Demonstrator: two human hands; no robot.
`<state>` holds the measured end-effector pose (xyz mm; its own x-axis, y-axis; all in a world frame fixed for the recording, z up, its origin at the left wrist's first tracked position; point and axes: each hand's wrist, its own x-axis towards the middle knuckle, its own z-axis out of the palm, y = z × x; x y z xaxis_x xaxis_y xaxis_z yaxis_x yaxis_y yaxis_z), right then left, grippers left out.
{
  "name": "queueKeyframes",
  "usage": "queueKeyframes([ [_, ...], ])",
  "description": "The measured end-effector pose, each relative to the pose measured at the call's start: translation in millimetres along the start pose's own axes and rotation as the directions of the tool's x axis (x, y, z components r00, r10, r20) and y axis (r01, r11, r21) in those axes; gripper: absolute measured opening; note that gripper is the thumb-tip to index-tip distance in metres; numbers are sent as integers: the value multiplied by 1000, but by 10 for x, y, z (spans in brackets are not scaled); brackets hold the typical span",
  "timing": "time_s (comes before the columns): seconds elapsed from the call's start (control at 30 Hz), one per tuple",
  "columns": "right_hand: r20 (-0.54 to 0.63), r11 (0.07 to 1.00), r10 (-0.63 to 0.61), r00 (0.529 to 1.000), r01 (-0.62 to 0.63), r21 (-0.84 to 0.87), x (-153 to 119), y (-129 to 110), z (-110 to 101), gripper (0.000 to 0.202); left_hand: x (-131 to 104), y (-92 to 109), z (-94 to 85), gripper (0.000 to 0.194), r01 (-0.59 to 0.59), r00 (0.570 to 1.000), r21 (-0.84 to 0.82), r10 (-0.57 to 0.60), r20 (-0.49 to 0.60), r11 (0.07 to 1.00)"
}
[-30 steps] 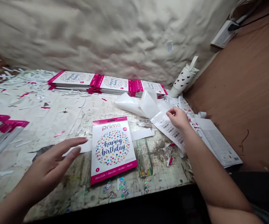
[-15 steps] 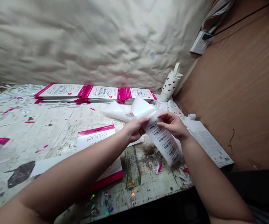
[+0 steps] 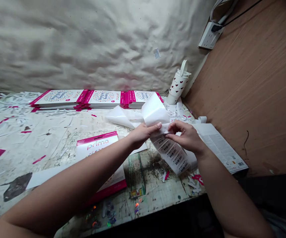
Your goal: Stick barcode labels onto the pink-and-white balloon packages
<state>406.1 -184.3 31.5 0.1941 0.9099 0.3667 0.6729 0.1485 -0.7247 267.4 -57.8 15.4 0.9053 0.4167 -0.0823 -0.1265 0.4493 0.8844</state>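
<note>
A strip of barcode labels (image 3: pixel 174 152) on white backing hangs between my hands above the table, printed rows downward, its blank end curling up and away. My left hand (image 3: pixel 146 131) grips the strip's left edge, thumb on top. At the opposite edge my right hand (image 3: pixel 184 135) pinches with thumb and forefinger; whether it has a single label or the backing is too small to tell. Under my left forearm lies a white and pink "prima" packet (image 3: pixel 97 143), partly hidden by the arm.
Stacks of pink-edged packets (image 3: pixel 105 97) line the back. A white tumbler with hearts (image 3: pixel 179 86) stands in the corner, below a power strip (image 3: pixel 210 35). At right lies another flat packet (image 3: pixel 219 145). Paper scraps (image 3: pixel 11 99) litter the left; sequins lie near the front edge.
The strip has bent at my fingers, its blank part now folding over toward me. My right hand has tilted and lowered slightly at the edge. The view has shifted a little.
</note>
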Motion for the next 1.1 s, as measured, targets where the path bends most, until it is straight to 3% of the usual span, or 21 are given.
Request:
queueKeyframes([
  [0.17,-176,931,-234,956,168,-325,-102,5,36,8,11,5,-21,34,27,1000,-28,-27,-12,999],
  [0.3,-204,746,-473,857,267,-609,-185,98,51,29,18,30,-5,33,71,997,-69,-73,-20,995],
  [0.37,-200,636,-577,792,282,-718,-228,137,65,34,47,31,19,32,114,991,-43,-117,-70,993],
  [0.43,-214,590,-615,759,264,-763,-277,120,98,34,124,26,39,29,154,979,-5,-153,-134,988],
  [0.5,-248,639,-593,766,261,-724,-340,25,169,31,255,34,34,26,178,968,39,-168,-184,983],
  [0.57,-335,796,-502,797,274,-540,-413,-126,291,28,403,88,-21,28,198,958,93,-173,-228,976],
  [0.63,-409,943,-318,855,243,-226,-472,-271,453,40,492,216,-140,37,235,944,201,-174,-279,951],
  [0.7,-353,992,-115,929,129,16,-480,-350,628,60,432,421,-316,41,271,927,380,-134,-349,885],
  [0.77,-159,998,11,987,-1,61,-411,-340,793,72,173,670,-539,34,284,908,545,-38,-417,789],
  [0.83,54,999,54,997,-54,-7,-267,-265,936,73,-268,896,-796,25,293,893,721,90,-441,628],
  [0.9,206,996,51,977,-33,-88,-83,-168,1056,75,-815,1031,-1077,20,346,909,913,165,-384,217],
  [0.93,263,992,42,964,-9,-125,9,-124,1108,78,-1094,1050,-1218,16,390,914,920,108,-392,42],
  [0.97,313,987,41,949,11,-163,95,-87,1152,81,-1359,1037,-1352,12,414,910,908,44,-412,-57],
  [1.03,397,970,78,914,22,-243,229,-42,1218,89,-1808,933,-1574,21,475,877,876,-43,-479,-80],
  [1.1,449,950,157,880,-10,-313,310,-33,1250,95,-2109,787,-1711,37,557,828,830,-80,-556,-2],
])
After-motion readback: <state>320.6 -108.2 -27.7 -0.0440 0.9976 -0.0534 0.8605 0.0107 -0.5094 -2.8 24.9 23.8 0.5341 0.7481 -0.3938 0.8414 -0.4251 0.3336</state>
